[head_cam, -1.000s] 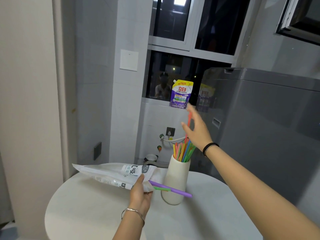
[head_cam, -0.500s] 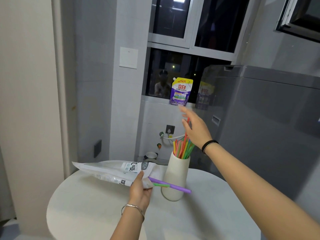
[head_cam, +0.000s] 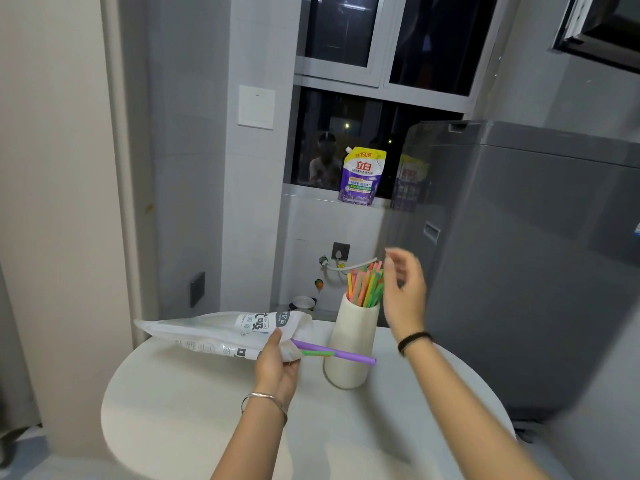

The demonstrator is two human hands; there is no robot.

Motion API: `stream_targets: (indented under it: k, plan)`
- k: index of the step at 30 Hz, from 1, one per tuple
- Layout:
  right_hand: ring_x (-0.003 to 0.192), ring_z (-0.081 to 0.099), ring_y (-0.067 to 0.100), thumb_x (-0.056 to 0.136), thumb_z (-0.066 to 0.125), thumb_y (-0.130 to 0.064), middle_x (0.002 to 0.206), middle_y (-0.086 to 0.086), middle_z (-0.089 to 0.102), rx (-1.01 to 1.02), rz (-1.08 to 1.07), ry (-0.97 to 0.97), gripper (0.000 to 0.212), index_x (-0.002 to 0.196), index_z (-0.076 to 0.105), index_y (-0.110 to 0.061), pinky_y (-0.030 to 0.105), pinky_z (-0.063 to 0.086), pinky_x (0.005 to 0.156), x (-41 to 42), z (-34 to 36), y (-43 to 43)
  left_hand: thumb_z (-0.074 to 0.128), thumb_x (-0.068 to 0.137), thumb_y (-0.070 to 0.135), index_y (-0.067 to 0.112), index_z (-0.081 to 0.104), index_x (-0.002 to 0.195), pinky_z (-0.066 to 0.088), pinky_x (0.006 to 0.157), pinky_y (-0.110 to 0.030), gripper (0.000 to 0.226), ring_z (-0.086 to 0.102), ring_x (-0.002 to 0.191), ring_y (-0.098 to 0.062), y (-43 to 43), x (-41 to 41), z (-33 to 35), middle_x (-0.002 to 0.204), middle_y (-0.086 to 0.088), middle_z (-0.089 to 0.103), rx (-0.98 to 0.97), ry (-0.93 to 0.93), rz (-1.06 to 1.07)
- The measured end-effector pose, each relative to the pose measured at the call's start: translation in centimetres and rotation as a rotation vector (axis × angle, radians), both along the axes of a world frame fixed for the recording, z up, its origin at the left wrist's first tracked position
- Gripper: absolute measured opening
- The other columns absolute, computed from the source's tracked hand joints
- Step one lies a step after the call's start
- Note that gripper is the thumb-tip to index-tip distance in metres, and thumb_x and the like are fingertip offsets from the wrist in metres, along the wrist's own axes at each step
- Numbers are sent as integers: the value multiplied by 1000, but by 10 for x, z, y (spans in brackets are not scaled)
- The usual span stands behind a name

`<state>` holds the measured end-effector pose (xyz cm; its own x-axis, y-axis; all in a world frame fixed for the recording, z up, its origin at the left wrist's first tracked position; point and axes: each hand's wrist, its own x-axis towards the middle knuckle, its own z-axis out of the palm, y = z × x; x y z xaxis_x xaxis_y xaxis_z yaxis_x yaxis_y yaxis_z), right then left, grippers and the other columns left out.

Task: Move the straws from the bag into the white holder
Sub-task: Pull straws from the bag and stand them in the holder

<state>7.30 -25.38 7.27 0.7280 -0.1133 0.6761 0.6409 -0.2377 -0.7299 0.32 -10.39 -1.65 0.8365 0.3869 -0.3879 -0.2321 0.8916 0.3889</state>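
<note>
- holder (head_cam: 353, 341): white, upright on round table (head_cam: 194, 403), far-centre of top; landmark for everything below
- straws in holder (head_cam: 366, 285): mixed bunch (orange, green, yellow, pink), standing, tips fanned out above rim
- R hand (head_cam: 403, 296): just right of holder, level w/ straw tips; fingers loosely spread, nothing in grip; blurred; whether fingertips touch the straws, cannot tell; black band on wrist
- bag (head_cam: 221, 332): white w/ print, left of holder, lying roughly flat, mouth end toward holder
- L hand (head_cam: 277, 365): left-front of holder, closed on bag's mouth end, thumb on top; silver bangle on wrist
- purple straw (head_cam: 341, 353): sticks out of bag mouth, runs across front of holder, tip just past its right side
- green straw (head_cam: 317, 353): shorter length showing, also out of bag mouth, just under the purple one, ends at holder's left edge
- pouch (head_cam: 362, 176): purple/yellow, on sill well behind holder
- grey appliance (head_cam: 536, 254): right of holder, behind table
</note>
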Motion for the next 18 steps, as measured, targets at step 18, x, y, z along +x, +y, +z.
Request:
stream_targets:
  k: [18]
  plan:
    - [86, 61, 38, 96, 47, -26, 100, 23, 62, 1174, 670, 1255, 28, 106, 55, -2, 47, 56, 74, -68, -121, 57, 73, 79, 14, 16, 67, 109, 54, 66, -14, 31, 71, 87, -5, -6, -16, 20, 101, 2, 75, 1103, -153, 27]
